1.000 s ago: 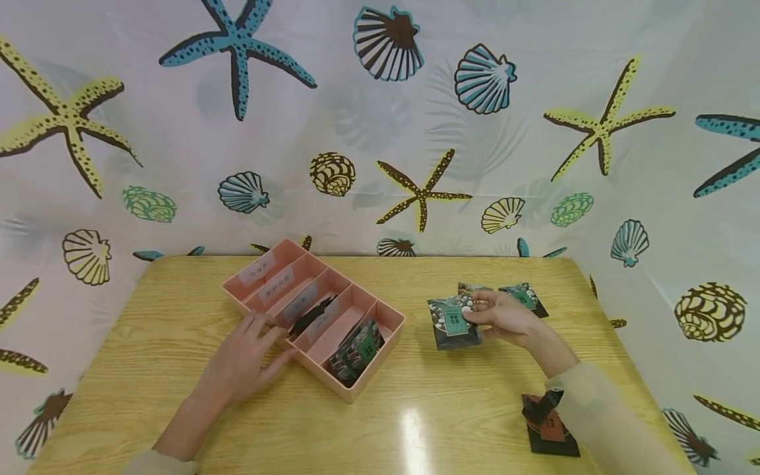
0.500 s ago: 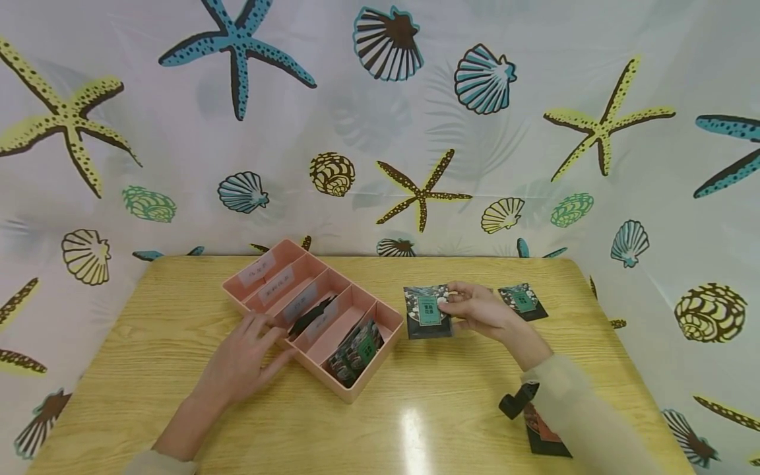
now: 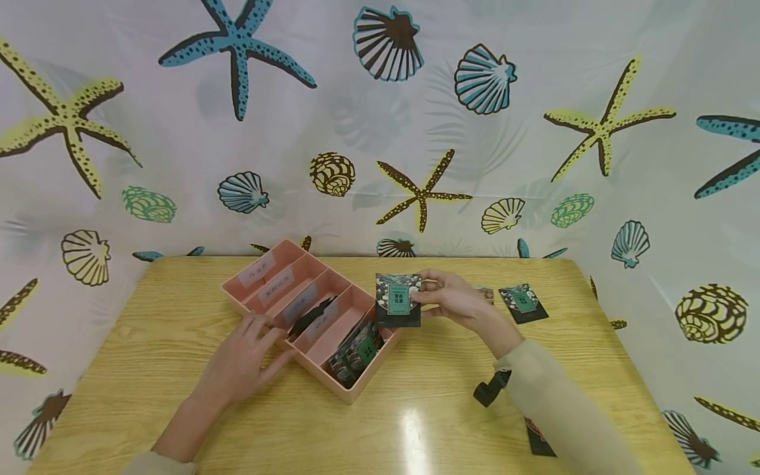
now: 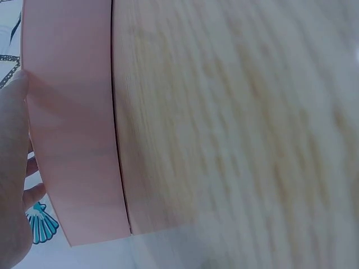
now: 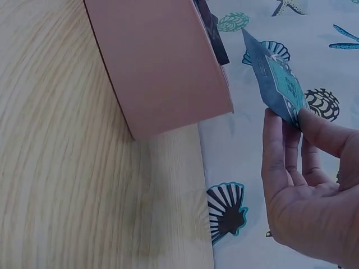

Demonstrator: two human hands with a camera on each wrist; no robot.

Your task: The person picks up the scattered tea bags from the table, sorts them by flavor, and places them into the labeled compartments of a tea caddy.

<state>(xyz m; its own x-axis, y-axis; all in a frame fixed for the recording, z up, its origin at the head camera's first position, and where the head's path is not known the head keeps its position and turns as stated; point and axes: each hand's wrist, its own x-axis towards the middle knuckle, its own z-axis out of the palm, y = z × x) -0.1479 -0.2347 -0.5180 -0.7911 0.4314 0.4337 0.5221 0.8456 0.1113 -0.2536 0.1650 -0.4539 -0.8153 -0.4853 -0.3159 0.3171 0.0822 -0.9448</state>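
Note:
My right hand (image 3: pixel 454 300) pinches a dark sachet with a green label (image 3: pixel 399 311) between thumb and fingers. In the head view the sachet is upright and overlaps the right end of a pink divided box (image 3: pixel 323 376). The right wrist view shows the sachet (image 5: pixel 277 84) edge-on, raised beside the box's end wall (image 5: pixel 162 61). My left hand (image 3: pixel 240 356) rests at the box's near long rim, thumb and fingertips touching it. White handwritten labels mark several compartments. Green-labelled sachets (image 3: pixel 359 353) fill the right part of the box, and black sachets (image 3: pixel 311 316) stand in a middle compartment.
Another green-labelled sachet (image 3: pixel 522 302) lies at the back right of the wooden table (image 3: pixel 463 409). Beside it a sachet (image 3: pixel 487 294) is mostly hidden by my right hand. A red-labelled sachet (image 3: pixel 539 441) lies partly under my right sleeve. A patterned curtain (image 3: pixel 356 132) hangs behind.
My right hand has carried the green-labelled sachet leftward and slightly up from the right side to the box's right end. My left hand and the box have stayed in place.

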